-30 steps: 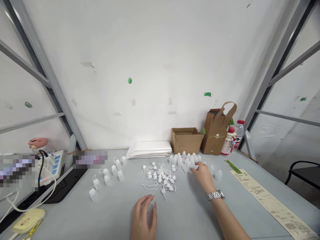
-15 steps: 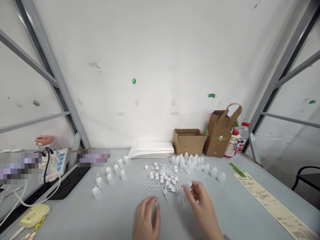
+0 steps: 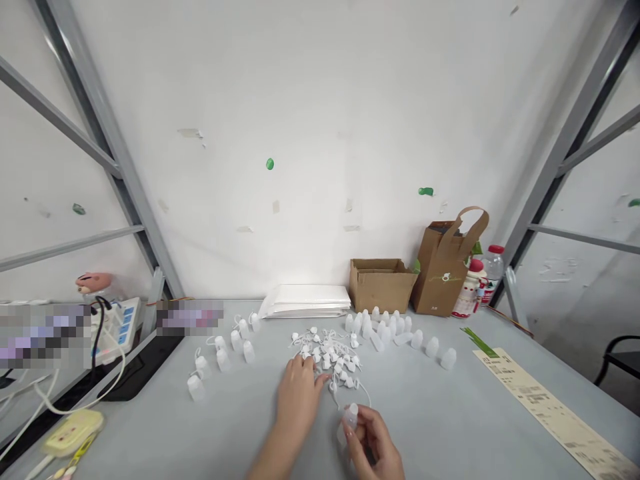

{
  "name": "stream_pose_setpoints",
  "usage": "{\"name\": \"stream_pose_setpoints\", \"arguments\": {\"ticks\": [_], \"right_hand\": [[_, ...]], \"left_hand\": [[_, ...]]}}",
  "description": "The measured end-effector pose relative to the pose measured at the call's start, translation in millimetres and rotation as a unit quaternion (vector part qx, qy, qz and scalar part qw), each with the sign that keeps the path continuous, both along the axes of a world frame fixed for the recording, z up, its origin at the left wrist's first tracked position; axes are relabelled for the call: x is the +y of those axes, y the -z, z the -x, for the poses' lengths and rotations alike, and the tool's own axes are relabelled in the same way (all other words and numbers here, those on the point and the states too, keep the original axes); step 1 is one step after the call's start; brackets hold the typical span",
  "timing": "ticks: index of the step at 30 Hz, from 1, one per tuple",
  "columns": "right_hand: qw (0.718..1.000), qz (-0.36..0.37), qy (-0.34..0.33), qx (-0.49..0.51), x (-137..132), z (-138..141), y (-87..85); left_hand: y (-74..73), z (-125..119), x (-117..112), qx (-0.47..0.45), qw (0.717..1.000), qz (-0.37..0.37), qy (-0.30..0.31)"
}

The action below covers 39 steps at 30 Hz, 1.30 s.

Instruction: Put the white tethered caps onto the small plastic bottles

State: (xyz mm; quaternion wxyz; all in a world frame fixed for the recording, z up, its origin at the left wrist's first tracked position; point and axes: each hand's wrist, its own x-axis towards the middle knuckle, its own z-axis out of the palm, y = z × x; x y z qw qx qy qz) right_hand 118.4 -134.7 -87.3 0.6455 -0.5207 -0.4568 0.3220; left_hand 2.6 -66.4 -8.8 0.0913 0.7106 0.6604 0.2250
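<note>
My right hand (image 3: 373, 443) grips a small translucent plastic bottle (image 3: 351, 417) between thumb and fingers, upright near the front of the table. My left hand (image 3: 299, 387) reaches over the left side of a pile of white caps with strings (image 3: 327, 353). Its thumb stands apart from the bent fingers, whose tips are at the caps; whether they touch one is hard to see. Behind the pile, to the right, stand several uncapped bottles (image 3: 431, 347), with a few lying down. To the left, several bottles with white caps and loops (image 3: 223, 360) stand in loose rows.
Along the wall are a stack of white envelopes (image 3: 305, 300), a cardboard box (image 3: 383, 290), a brown paper bag (image 3: 437, 280) and drink bottles (image 3: 469, 290). A printed paper strip (image 3: 545, 407) lies right. Cables, a power strip (image 3: 123, 330) and a yellow case (image 3: 74, 430) are left.
My left hand has moved forward to the pile of caps. My right hand has drawn back toward the front and left, bringing the small bottle with it.
</note>
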Motion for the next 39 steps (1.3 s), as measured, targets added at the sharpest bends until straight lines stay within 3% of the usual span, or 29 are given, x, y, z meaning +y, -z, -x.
{"name": "stream_pose_setpoints", "arguments": {"ticks": [10, 13, 17, 20, 22, 26, 32, 39], "right_hand": [[0.999, -0.038, 0.027, -0.010, 0, -1, -2.7], [1.000, -0.012, 0.002, 0.019, -1, -1, -6.0], [0.996, 0.011, -0.044, 0.081, -2, 1, -7.9], [0.997, -0.002, -0.069, 0.041, -3, 1, -9.4], [0.997, -0.011, -0.069, -0.008, -3, -1, -10.6], [0.993, -0.026, -0.076, -0.081, -4, -4, -12.9], [0.989, -0.056, -0.069, -0.118, -5, -4, -16.2], [0.991, -0.060, -0.005, -0.122, -5, 0, -16.7]], "left_hand": [[3.9, 3, 5, -0.034, 0.999, -0.035, -0.013], [-1.7, 11, 0, -0.140, 0.987, -0.072, -0.022], [-5.9, 14, -16, -0.367, 0.928, -0.058, -0.025], [-2.7, 9, -32, -0.503, 0.862, 0.056, 0.031], [0.7, 4, -43, -0.557, 0.820, 0.123, 0.050], [3.1, -2, -57, -0.618, 0.777, 0.116, 0.041], [-1.2, -3, -62, -0.621, 0.777, 0.101, 0.022], [-3.4, -12, -71, -0.632, 0.771, 0.073, 0.007]]}}
